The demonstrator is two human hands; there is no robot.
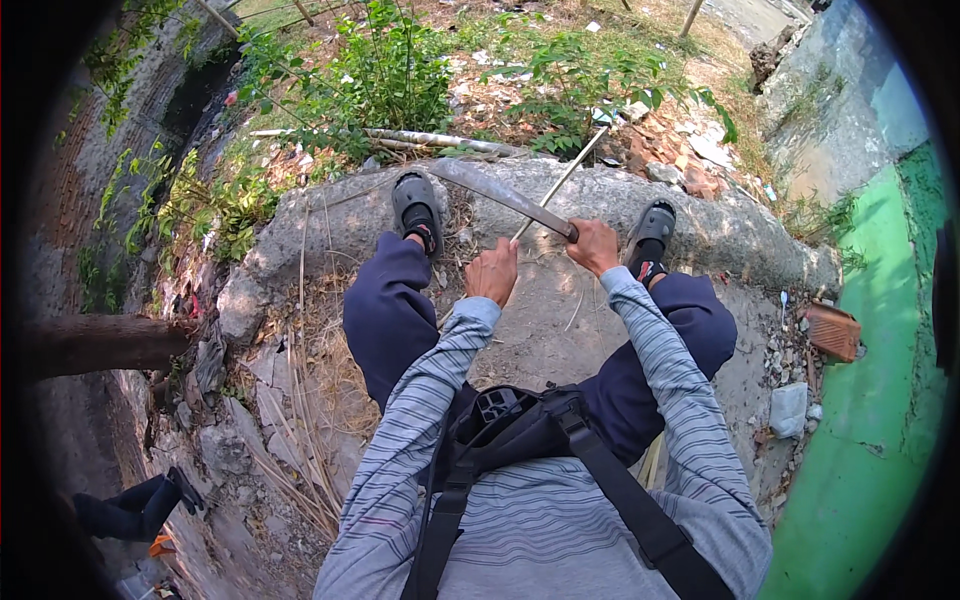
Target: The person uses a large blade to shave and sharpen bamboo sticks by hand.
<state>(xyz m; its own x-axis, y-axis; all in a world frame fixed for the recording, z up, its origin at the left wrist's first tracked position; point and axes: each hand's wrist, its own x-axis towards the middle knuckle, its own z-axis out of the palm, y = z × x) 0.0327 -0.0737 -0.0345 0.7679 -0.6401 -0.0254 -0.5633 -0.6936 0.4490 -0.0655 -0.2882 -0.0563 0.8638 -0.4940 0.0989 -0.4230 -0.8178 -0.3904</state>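
Note:
My right hand (596, 246) is closed around the handle of a machete (490, 188), whose long curved blade points away to the far left. My left hand (492, 272) grips a thin pale stick (575, 168) that looks like a bamboo strip. The stick slants up to the far right and crosses the blade close to my right hand. Whether the blade touches the stick, I cannot tell. Both hands are between my knees, above the bare ground.
A rough concrete ledge (740, 240) runs beyond my feet, with leafy plants (385, 80) and litter behind it. Long thin strips (305, 450) lie at left near a tree trunk (110, 343). A green wall (850, 440) and brick (832, 332) stand at right. Another person's legs (140, 505) show lower left.

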